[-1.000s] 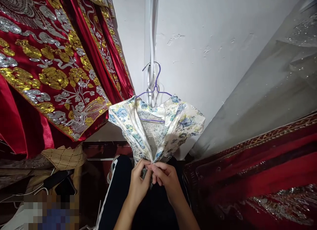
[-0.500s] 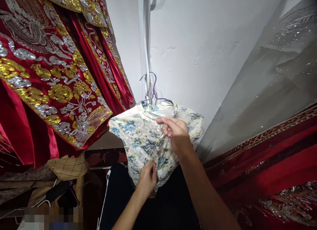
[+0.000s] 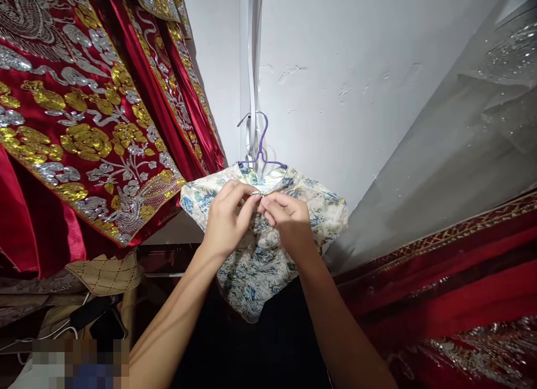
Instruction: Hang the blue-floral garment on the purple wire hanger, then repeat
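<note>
A white shirt with blue and yellow flowers (image 3: 268, 246) hangs in front of me on a purple hanger (image 3: 260, 148). The hanger's hook is over a pale strap or bar (image 3: 251, 59) along the wall. At the neckline, my left hand (image 3: 230, 213) pinches the shirt's collar edge between thumb and fingers. Close beside it, almost touching, my right hand (image 3: 285, 210) pinches the same edge from the other side. Whatever small fastening may lie between the fingertips is hidden.
Red garments with gold and silver embroidery (image 3: 88, 137) hang at the left. Along the right are a sheer plastic-like cover (image 3: 453, 132) and red beaded cloth (image 3: 482, 283). A tan quilted item (image 3: 109, 274) and a dark phone-like object (image 3: 108, 327) lie at lower left.
My left hand has moved up from the shirt's lower front to the collar, meeting my right hand. My right hand has lowered its fingers onto the collar edge. The view has shifted slightly.
</note>
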Motion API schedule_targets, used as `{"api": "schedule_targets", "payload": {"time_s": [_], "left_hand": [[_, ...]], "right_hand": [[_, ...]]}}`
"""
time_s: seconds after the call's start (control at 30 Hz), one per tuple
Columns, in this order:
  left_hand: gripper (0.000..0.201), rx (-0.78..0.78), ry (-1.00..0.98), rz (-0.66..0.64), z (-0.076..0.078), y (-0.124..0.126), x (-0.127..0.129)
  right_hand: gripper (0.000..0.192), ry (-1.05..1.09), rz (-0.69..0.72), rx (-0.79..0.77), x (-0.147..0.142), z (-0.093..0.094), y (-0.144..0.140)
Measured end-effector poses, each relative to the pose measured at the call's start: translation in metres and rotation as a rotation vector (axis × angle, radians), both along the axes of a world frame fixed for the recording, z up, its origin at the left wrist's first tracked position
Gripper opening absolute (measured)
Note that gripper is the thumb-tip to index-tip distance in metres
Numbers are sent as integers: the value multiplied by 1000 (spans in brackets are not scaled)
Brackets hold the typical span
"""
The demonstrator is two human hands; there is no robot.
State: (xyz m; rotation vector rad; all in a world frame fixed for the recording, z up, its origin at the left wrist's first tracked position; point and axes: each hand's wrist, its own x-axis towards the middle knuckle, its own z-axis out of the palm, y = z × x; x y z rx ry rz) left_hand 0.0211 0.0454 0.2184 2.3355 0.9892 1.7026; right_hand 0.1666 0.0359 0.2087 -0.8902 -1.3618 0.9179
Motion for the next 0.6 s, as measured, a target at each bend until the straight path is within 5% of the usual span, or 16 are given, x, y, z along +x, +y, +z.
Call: {"api": "schedule_targets", "payload": {"time_s": [0.13, 0.3, 0.43, 0.6], "left_hand": [[5, 82, -148, 103, 12, -1, -7], [14, -44, -801, 119, 2, 31, -74], [13, -473, -1345, -35, -45, 50, -119], [17, -750, -1513, -44, -130, 24, -94]], "right_hand": [[23, -78, -127, -50, 4, -29, 11], [27, -60, -122, -126, 6, -79, -5], [29, 109, -64, -202, -7, -103, -35], [30, 201, -8, -304, -18, -120, -66]]}}
